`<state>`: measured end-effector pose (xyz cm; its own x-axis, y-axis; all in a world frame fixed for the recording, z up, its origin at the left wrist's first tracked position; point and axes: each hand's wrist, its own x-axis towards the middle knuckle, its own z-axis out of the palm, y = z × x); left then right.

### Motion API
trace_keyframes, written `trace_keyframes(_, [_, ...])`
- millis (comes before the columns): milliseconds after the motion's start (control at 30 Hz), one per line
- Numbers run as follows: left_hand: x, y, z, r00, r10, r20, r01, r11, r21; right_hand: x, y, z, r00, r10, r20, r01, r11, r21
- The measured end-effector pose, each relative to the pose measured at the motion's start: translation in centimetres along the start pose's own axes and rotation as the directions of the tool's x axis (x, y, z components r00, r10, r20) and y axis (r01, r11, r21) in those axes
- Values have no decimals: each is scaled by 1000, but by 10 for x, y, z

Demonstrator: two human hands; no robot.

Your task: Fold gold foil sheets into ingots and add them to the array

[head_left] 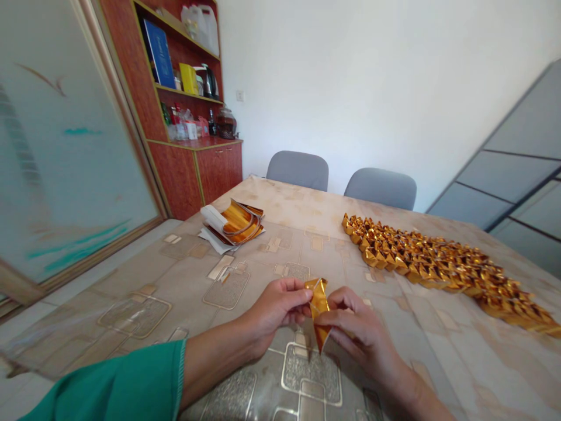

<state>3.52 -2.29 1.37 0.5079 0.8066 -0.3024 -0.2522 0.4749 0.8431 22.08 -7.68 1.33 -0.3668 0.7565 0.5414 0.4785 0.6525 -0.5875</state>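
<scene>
Between my two hands is a piece of folded gold foil paper [320,299], held upright above the table with a pointed lower end. My left hand [280,304] pinches its left edge between thumb and fingers. On the other side, my right hand [357,327] grips the lower right part, thumb across the front. A stack of gold foil sheets [239,222], curled and with white backs showing, lies farther off to the left. To the right, many folded gold foil pieces [421,257] sit packed together in long rows.
A patterned cover lies over the table [298,204]. Two grey chairs [298,169] stand at its far side. At the back left is a red wooden cabinet [175,169] with bottles, a kettle [210,80] and a glass jar [227,123]. A sliding glass door [65,146] is at the left.
</scene>
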Motion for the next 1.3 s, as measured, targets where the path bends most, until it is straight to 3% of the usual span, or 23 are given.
trace_keyframes(133, [0,-1,1,997,56,-49,-54,998,33,-3,2,-4,1000,28,-4,-29,999,-38])
trace_keyframes(367, [-2,0,3,991,128,-34,-127,991,44,-3,-1,-7,995,96,17,-96,995,9])
trace_keyframes(600, [-7,1,9,971,240,9,-240,962,132,-1,-1,7,952,272,-140,-243,950,196])
trace_keyframes(833, [-5,-1,8,978,208,6,-207,971,118,-4,3,16,911,372,-175,-322,910,260])
trace_keyframes(1067, [-1,-1,2,991,128,-47,-129,991,-31,1,-3,-2,991,134,-29,-131,987,88])
trace_keyframes(1300, [-1,1,1,991,130,-31,-130,991,16,-1,3,-9,996,53,69,-54,998,10])
